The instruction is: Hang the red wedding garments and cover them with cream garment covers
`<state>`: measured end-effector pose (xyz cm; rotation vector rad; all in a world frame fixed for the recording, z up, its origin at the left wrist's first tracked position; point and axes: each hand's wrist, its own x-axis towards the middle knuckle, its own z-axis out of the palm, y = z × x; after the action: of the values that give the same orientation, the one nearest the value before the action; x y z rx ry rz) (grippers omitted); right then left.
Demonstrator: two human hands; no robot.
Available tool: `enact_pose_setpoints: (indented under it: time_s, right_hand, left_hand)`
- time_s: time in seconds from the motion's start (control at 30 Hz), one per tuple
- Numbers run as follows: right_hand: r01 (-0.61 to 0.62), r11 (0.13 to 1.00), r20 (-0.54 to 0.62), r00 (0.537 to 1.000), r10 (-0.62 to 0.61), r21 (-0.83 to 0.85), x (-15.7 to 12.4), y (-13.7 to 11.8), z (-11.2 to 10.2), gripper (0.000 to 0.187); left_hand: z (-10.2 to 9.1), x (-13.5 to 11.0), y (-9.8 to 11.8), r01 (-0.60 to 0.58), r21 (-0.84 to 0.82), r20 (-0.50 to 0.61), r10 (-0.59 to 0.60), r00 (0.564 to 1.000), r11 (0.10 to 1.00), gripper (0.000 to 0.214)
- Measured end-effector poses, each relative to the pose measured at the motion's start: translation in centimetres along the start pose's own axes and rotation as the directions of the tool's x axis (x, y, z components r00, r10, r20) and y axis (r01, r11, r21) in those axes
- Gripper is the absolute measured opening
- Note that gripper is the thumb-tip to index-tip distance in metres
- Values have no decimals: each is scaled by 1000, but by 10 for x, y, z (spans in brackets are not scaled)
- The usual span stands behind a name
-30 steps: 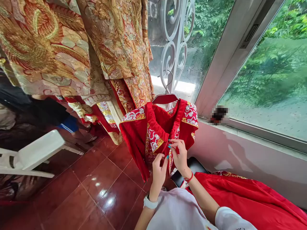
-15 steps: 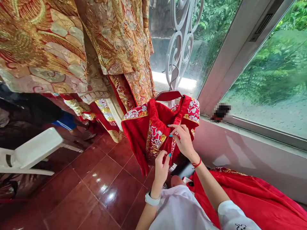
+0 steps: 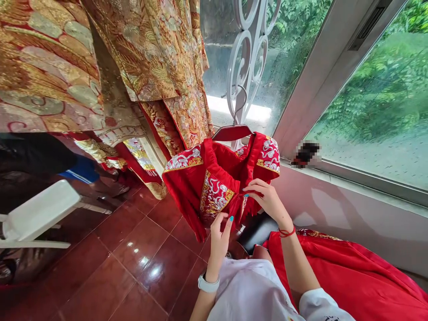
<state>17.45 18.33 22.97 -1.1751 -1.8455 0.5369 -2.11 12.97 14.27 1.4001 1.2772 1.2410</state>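
Observation:
A red embroidered jacket [image 3: 187, 191] with silver and gold patterns hangs on a dark red hanger [image 3: 232, 132], its front parted at the collar. My left hand [image 3: 220, 232], with a white watch on the wrist, pinches the lower front edge of the jacket between thumb and fingers. Higher up and to the right, my right hand [image 3: 264, 198] is closed on the other front edge, below the collar. A red string bracelet [image 3: 287, 232] circles my right wrist. The exact bit of cloth in each pinch is partly hidden by my fingers.
Gold embroidered garments [image 3: 150, 53] hang at the left. The hanger hooks onto a white scrolled window grille [image 3: 239, 67]. A red cloth [image 3: 351, 267] lies at the lower right. A white plastic chair [image 3: 43, 209] and a person's leg are on the left, over red floor tiles [image 3: 133, 267].
My right hand has moved right and slightly down, drawing its front edge away from the other. My left hand has shifted slightly left. The view has tilted a little.

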Motion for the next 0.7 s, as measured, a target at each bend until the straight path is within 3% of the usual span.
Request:
enact_pose_setpoints:
  time_s: [0.13, 0.27, 0.33, 0.47, 0.57, 0.63, 0.7]
  right_hand:
    - [-106, 965, -67, 990, 126, 239, -8, 8, -1, 22]
    - [-125, 890, -164, 962, 216, 439, -15, 15, 3, 24]
    - [-125, 914, -120, 976, 184, 385, -15, 14, 7, 22]
    - [-99, 994, 30, 995, 98, 55, -7, 9, 22, 37]
    - [-58, 987, 8, 998, 60, -147, 0, 9, 33, 37]
    - [-45, 985, -14, 999, 43, -167, 3, 11, 33, 26]
    - [-17, 997, 17, 1000, 18, -80, 2, 12, 27, 16]
  left_hand:
    - [2, 2, -8, 40, 0, 13, -40, 999, 999, 35]
    - [9, 4, -11, 33, 11, -88, -32, 996, 999, 30]
    - [13, 5, -11, 17, 0, -129, -16, 991, 1000, 30]
    - [21, 6, -12, 21, -39, -116, -25, 993, 999, 48]
    - [25, 6, -18, 23, -55, -102, -29, 994, 998, 58]
    - [25, 6, -21, 28, -44, -94, -32, 995, 999, 55]
    - [25, 6, -22, 40, -42, -83, -43, 996, 998, 50]
